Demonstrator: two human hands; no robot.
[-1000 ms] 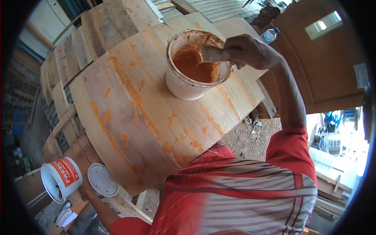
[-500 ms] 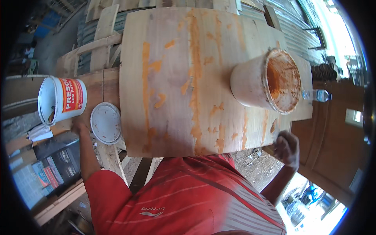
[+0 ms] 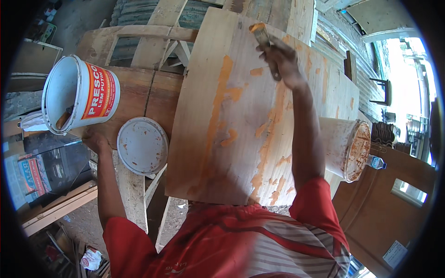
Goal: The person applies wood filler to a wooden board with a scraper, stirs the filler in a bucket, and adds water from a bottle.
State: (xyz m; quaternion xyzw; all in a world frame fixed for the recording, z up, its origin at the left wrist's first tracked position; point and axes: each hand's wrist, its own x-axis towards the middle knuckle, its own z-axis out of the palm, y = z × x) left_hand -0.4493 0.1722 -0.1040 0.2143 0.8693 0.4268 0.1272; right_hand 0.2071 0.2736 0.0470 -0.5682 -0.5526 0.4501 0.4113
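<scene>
A wide, pale wooden panel [image 3: 250, 111] lies across a rough timber bench [image 3: 162, 95] in front of a person in a red shirt. Work on its face looks partly done: orange filler [image 3: 219, 92] runs in long streaks and scattered dabs, mostly along the board lines, while broad stretches between, including the far left corner, are bare. Some streaks look ragged and uneven, so smoothing may well be left too; whether the bare wood needs any cannot be told.

On the right stands a white tub [image 3: 334, 143], smeared orange inside, its base partly hidden by the forearm. On the left is a white bucket [image 3: 98, 95] with a red label, and just beside it a round white lid [image 3: 141, 147] with orange specks.

The right hand [image 3: 282, 62] is above the panel's far half, fingers wrapped around a scraper [image 3: 262, 36] (possibly a flat brush; blur makes it hard to say) with orange on its tip. Whether that tip touches the wood is unclear. The left hand [image 3: 96, 139] is low, between bucket and lid; its fingers are too indistinct to tell whether they grip anything.
</scene>
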